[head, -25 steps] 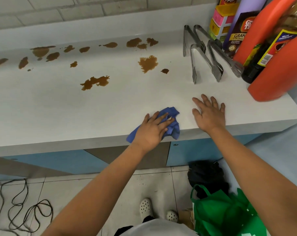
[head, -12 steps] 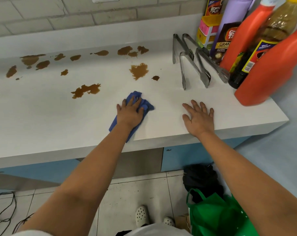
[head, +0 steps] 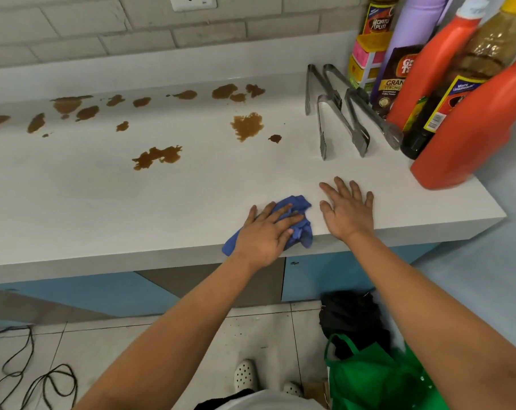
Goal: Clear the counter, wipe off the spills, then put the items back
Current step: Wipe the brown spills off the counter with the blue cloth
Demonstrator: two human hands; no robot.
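the left hand (head: 265,232) lay flat on a crumpled blue cloth (head: 298,216), fingers straight and spread, pressing it onto the white counter (head: 88,202) near the front edge. part of the cloth stuck out past the fingertips and another corner showed by the wrist, at the counter's lip. the right hand (head: 350,210) rested palm down just beside the cloth, fingers straight and splayed, holding nothing.

brown spills (head: 157,156) dotted the counter well behind the hands: one ragged patch toward the middle, a larger blot (head: 248,125) farther right with a small drop beside it, and a row of puddles (head: 73,105) along the back edge under the brick wall (none of them touched by the cloth).

at the right rear, metal tongs (head: 333,113) lay on the counter, at least two pairs overlapping. behind and beside them stood a cluster of containers: two orange bottles (head: 472,128), a dark sauce bottle (head: 458,87) between them, a coffee pouch (head: 398,75) and a lilac bottle (head: 410,28).

on the floor below sat a green bag (head: 378,377), a black bundle (head: 351,315) and a loose black cable (head: 23,377).
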